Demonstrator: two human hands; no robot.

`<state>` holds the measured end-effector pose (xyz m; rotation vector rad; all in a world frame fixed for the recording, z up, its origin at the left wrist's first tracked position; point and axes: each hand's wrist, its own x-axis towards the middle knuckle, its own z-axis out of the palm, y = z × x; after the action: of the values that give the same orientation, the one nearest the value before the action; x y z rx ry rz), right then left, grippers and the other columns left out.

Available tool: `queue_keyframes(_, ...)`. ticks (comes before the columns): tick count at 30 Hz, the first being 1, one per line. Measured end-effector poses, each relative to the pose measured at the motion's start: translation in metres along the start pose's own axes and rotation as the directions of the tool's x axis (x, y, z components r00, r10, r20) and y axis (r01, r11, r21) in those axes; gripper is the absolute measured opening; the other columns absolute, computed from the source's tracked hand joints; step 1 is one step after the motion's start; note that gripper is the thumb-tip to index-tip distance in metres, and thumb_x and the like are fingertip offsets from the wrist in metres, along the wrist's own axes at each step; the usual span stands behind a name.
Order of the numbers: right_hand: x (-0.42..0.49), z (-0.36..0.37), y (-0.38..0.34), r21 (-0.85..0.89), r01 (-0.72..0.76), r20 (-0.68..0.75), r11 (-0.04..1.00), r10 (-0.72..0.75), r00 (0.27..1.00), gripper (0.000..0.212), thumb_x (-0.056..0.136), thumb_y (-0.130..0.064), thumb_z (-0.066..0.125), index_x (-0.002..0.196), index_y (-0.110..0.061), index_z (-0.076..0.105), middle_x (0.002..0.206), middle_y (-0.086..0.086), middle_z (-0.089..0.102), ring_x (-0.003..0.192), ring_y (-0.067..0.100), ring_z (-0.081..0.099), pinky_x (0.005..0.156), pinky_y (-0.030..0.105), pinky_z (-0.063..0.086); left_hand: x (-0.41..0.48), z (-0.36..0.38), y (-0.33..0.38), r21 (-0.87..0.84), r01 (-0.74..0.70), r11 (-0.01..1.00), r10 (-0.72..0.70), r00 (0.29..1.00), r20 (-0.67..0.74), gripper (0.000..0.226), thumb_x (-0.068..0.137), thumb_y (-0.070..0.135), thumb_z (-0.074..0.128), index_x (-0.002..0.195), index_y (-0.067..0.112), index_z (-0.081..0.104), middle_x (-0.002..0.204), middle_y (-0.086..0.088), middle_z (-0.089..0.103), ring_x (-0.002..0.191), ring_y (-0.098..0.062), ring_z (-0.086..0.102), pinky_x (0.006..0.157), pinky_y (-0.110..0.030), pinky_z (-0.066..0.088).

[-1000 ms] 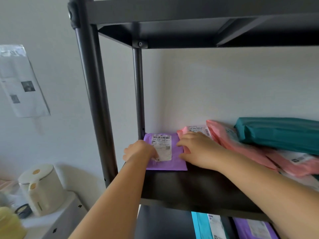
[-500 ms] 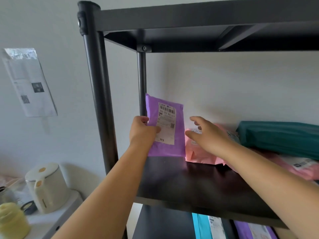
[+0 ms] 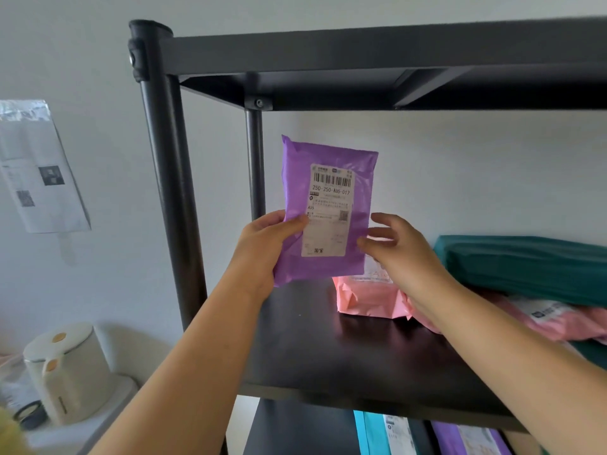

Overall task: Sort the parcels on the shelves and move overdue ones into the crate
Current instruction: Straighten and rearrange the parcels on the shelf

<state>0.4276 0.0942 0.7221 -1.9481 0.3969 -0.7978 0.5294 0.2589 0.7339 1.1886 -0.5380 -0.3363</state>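
Left hand grips the purple plastic mailer parcel by its lower left edge, thumb on the front. It's held upright just above the black metal shelf, label facing me. Right hand sits at its 3 o'clock, fingers loose and spread, holding nothing. A pink plastic parcel lies on the shelf at 5 o'clock, and a teal plastic parcel is further out at 4.

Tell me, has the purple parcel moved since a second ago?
Yes. The purple parcel rose from lying flat on the black shelf to upright in the left hand.
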Motion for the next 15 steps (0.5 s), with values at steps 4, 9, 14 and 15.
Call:
queue_keyframes(4,-0.005,-0.006,-0.004,-0.019,0.058,-0.032,0.998,-0.059,0.998,0.048,0.091,-0.021,0.067,0.134,-0.029,0.047,0.118,-0.007,0.062,0.099,0.013,0.065,0.082,0.030,0.054,0.001,0.004,0.002,-0.013,-0.003,1.000,0.003,1.000,-0.001,0.020,0.089,0.009,0.066,0.108,0.004,0.071,0.102,-0.012,0.075,0.094,-0.032,0.073,0.088,-0.048,0.057)
queue_keyframes(9,-0.008,-0.013,-0.002,-0.074,0.076,-0.060,0.994,-0.081,0.995,0.060,0.090,-0.017,0.068,0.141,-0.032,0.042,0.104,-0.005,0.068,0.094,0.014,0.066,0.084,0.037,0.055,0.003,0.002,-0.001,0.057,0.018,0.998,-0.013,0.996,-0.092,0.016,0.087,0.017,0.072,0.101,0.011,0.074,0.097,-0.007,0.077,0.091,-0.029,0.073,0.088,-0.049,0.057)
queue_keyframes(14,-0.007,-0.011,0.001,-0.118,0.094,-0.042,0.988,-0.100,0.994,0.063,0.088,-0.017,0.071,0.142,-0.035,0.042,0.100,-0.002,0.069,0.092,0.016,0.067,0.084,0.042,0.056,0.004,-0.002,-0.008,0.119,0.019,0.993,0.003,0.984,-0.179,0.011,0.083,0.019,0.077,0.091,0.012,0.074,0.091,-0.005,0.077,0.086,-0.027,0.074,0.084,-0.045,0.059)
queue_keyframes(15,-0.006,-0.010,0.001,-0.127,0.098,-0.041,0.987,-0.103,0.994,0.063,0.088,-0.017,0.071,0.141,-0.035,0.042,0.100,-0.002,0.069,0.091,0.016,0.068,0.085,0.042,0.056,0.003,-0.002,-0.008,0.121,0.021,0.992,0.002,0.981,-0.193,0.010,0.083,0.018,0.077,0.090,0.011,0.074,0.090,-0.005,0.077,0.084,-0.026,0.075,0.082,-0.044,0.060)
